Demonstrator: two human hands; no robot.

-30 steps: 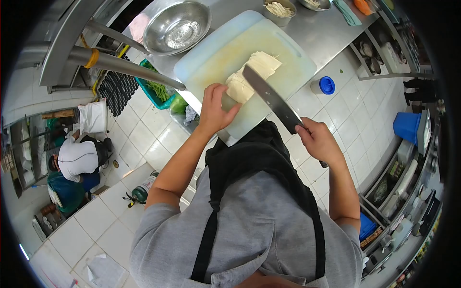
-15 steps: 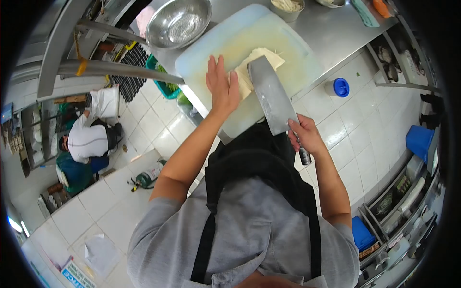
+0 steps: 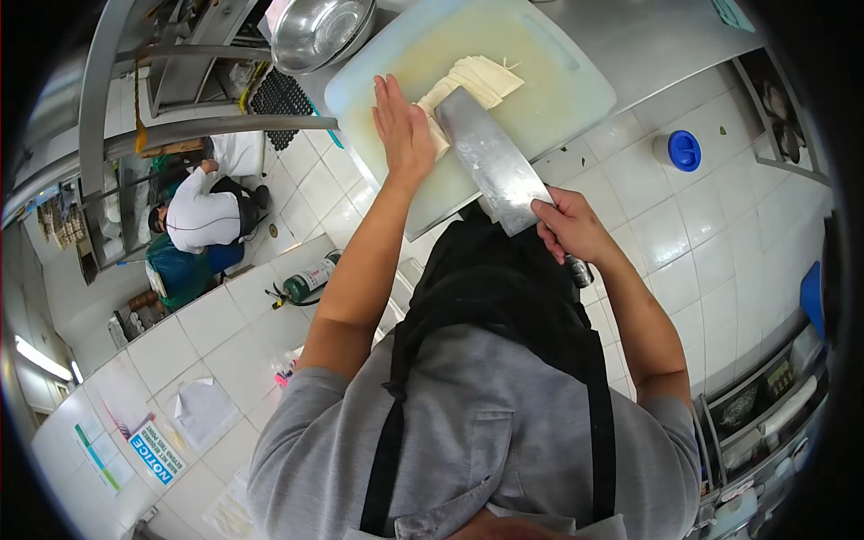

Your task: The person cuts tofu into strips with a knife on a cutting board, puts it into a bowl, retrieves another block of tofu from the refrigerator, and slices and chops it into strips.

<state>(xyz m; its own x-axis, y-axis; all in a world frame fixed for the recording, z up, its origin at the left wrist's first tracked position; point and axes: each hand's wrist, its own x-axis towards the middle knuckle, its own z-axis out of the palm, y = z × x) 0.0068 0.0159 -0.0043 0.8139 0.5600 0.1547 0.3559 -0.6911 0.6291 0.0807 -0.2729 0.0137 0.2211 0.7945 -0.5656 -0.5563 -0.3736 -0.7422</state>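
My right hand (image 3: 571, 227) grips the handle of a broad cleaver (image 3: 490, 160). Its grey blade points up and left across the cutting board (image 3: 549, 99), with the tip at the food. Pale yellow, flat, dough-like strips (image 3: 479, 81) lie fanned out beyond the blade. More of this food shows between the blade and my left hand (image 3: 403, 130). That hand is flat beside it with fingers stretched out and the thumb side at the food. Whether the cutting edge touches the board I cannot tell.
A metal bowl (image 3: 322, 34) stands at the board's upper left on the steel table (image 3: 630, 54). A blue-lidded container (image 3: 682, 150) is on the tiled floor to the right. Another person (image 3: 207, 211) crouches at the left, near a fire extinguisher (image 3: 310, 281).
The view has shifted. The cleaver tip has moved left and down along the food, and more separate strips show beyond the blade. My left hand stays stretched out beside the food.
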